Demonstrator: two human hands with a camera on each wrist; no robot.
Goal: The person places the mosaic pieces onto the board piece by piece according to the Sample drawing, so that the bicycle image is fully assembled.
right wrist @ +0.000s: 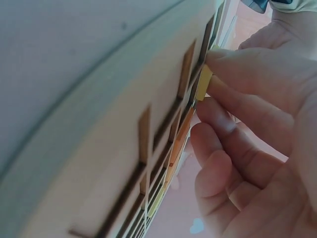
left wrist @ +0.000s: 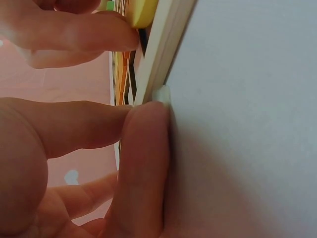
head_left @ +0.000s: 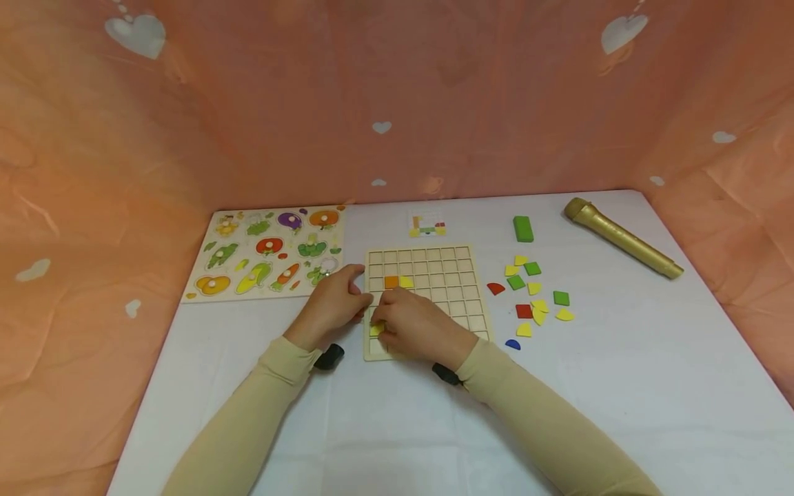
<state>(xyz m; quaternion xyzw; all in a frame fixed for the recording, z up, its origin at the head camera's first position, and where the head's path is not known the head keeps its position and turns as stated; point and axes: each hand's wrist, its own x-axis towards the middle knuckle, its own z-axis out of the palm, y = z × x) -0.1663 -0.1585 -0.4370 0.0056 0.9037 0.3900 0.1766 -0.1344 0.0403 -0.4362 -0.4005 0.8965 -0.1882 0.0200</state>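
A wooden grid board (head_left: 438,282) lies flat in front of me. My left hand (head_left: 330,306) holds its left edge between thumb and finger; the left wrist view shows the fingertips (left wrist: 144,116) at the rim. With thumb and fingers, my right hand (head_left: 422,324) pinches a yellow tile (right wrist: 203,82) over the left column of cells, low on the board. Part of that tile shows below the fingers in the head view. Farther up sit an orange square tile (head_left: 391,282) and a yellow tile (head_left: 406,282) side by side in cells. The right hand covers several cells.
Loose yellow, green, red and blue tiles, such as a red square (head_left: 524,311), lie right of the board. Beyond are a green block (head_left: 523,229) and a gold microphone (head_left: 623,239). A vegetable puzzle (head_left: 267,255) lies left; a pattern card (head_left: 426,224) is behind the board.
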